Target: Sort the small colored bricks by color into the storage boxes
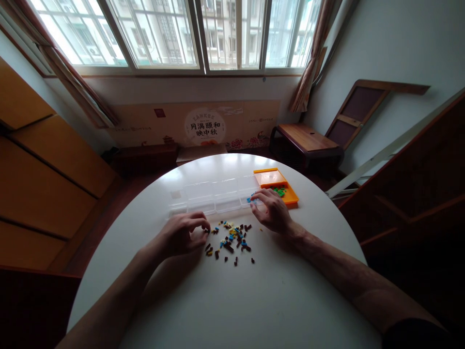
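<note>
The left grip (187, 234) is curled at the edge of scattered toy bricks (232, 233) on the bench (254, 300); the right grip (271, 209) is placed over blue bricks (249, 199) in the compartment box (201, 207). Whether anything is grasped cannot be told. Green bricks (279, 192) are seen in the orange tray (292, 196).

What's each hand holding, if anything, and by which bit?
Can't tell, it's too small to see: the left hand is by brown pieces, the right hand by blue pieces in the clear box.

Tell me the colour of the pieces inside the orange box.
The small plastic pieces in the shallow orange plastic box are green, seen in the head view.
</note>
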`<control>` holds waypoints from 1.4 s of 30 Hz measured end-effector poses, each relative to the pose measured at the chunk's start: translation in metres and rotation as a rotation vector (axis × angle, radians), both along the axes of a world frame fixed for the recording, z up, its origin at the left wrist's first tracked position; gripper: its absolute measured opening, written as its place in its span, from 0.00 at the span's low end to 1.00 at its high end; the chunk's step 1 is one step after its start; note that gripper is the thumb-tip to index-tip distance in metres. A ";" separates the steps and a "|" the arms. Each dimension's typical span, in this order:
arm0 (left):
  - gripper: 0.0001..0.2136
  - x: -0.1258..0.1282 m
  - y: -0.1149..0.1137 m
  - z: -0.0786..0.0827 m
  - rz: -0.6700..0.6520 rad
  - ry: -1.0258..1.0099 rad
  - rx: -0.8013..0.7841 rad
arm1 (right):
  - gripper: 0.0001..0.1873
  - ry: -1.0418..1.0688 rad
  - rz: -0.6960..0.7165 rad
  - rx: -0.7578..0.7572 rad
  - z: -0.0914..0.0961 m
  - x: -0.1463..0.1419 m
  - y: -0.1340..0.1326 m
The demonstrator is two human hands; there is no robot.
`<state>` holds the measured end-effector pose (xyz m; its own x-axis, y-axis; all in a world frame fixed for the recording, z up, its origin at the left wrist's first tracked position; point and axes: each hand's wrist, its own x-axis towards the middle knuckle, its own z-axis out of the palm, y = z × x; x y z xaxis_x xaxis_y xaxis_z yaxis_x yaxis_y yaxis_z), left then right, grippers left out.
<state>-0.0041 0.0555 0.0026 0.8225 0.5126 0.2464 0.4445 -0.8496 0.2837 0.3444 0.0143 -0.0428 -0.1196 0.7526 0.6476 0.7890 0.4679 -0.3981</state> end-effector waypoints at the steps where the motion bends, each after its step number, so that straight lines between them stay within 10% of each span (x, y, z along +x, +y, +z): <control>1: 0.06 0.000 0.000 0.000 -0.001 0.005 0.000 | 0.05 0.002 0.000 0.000 0.000 0.000 0.000; 30: 0.04 0.008 -0.003 -0.013 0.006 -0.137 -0.052 | 0.05 0.018 0.081 -0.016 0.001 -0.005 -0.005; 42: 0.09 0.041 -0.025 -0.016 0.059 -0.488 -0.391 | 0.08 -0.050 0.534 0.032 0.016 -0.022 -0.019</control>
